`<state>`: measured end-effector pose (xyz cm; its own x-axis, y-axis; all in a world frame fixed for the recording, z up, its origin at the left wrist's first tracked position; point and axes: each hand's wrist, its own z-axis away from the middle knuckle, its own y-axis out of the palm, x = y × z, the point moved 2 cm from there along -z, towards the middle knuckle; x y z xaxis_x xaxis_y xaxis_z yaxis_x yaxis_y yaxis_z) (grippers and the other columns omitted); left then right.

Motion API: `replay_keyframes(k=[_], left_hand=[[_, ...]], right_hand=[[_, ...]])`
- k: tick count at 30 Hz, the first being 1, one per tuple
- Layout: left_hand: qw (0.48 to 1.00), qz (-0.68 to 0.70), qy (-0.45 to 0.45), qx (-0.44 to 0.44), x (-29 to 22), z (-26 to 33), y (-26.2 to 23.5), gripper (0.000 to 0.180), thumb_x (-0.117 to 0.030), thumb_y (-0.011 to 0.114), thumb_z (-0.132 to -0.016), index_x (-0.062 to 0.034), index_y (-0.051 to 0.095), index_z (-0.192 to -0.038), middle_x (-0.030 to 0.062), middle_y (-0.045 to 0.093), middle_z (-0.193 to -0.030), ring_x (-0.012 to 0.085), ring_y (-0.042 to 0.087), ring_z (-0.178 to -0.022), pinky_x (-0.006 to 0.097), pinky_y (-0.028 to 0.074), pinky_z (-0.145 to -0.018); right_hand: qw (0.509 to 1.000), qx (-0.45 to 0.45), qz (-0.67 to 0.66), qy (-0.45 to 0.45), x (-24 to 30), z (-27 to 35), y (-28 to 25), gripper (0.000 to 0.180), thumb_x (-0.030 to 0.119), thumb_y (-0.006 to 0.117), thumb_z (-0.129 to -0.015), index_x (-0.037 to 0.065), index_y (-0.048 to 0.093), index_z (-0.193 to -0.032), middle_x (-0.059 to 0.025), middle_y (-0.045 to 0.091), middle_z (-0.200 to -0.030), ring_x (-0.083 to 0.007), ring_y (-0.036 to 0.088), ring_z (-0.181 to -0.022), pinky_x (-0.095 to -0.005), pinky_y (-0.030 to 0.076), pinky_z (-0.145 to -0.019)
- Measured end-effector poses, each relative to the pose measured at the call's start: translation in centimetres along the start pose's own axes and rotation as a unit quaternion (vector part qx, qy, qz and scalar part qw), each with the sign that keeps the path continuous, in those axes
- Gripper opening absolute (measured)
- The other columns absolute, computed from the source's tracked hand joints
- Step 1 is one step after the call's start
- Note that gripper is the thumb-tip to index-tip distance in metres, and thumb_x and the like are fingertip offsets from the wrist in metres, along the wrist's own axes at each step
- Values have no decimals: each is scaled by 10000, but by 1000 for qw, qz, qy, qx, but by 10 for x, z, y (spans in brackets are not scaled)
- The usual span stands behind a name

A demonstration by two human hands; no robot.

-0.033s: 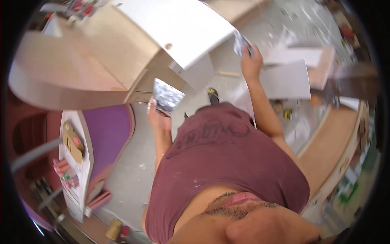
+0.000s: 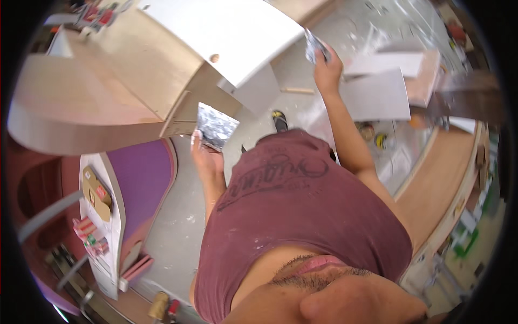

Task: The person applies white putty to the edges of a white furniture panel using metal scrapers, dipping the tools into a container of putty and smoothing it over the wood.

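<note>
Slightly leftward slide both silvery sheets and the hands carrying them, along with the surroundings across the top of the view. One silvery square (image 2: 218, 126) stays pinched at its lower edge by the left hand (image 2: 208, 159), partly closed, over the grey floor (image 2: 181, 221). Up front, the right hand (image 2: 327, 71) curls around the other silvery sheet (image 2: 311, 48), right beside the white board's (image 2: 226, 38) corner; contact, I can't tell! Plywood (image 2: 135, 59) sits left, a purple panel (image 2: 137, 178) nearer.
</note>
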<state>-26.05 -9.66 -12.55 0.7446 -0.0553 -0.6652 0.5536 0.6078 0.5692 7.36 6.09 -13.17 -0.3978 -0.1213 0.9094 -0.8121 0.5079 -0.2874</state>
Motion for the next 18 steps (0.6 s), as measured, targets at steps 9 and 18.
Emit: replay_keyframes(k=[9,18], left_hand=[[997,-59,-51,27,-2,-2,13,262,-164,419,-998,-2,528,-1174,75,617,-1161,190,601,-1063,331,483,-916],[995,-84,-45,6,-4,2,15,289,-183,462,-975,-11,535,-1196,83,621,-1182,195,597,-1088,347,470,-940]], right_hand=[[991,9,127,31,-26,-26,29,257,160,563,-885,94,665,-1111,-172,688,-966,-344,655,-891,-381,507,-792],[967,13,230,-109,-17,8,40,308,88,549,-853,161,663,-1130,-135,680,-855,-337,647,-806,-426,513,-728]])
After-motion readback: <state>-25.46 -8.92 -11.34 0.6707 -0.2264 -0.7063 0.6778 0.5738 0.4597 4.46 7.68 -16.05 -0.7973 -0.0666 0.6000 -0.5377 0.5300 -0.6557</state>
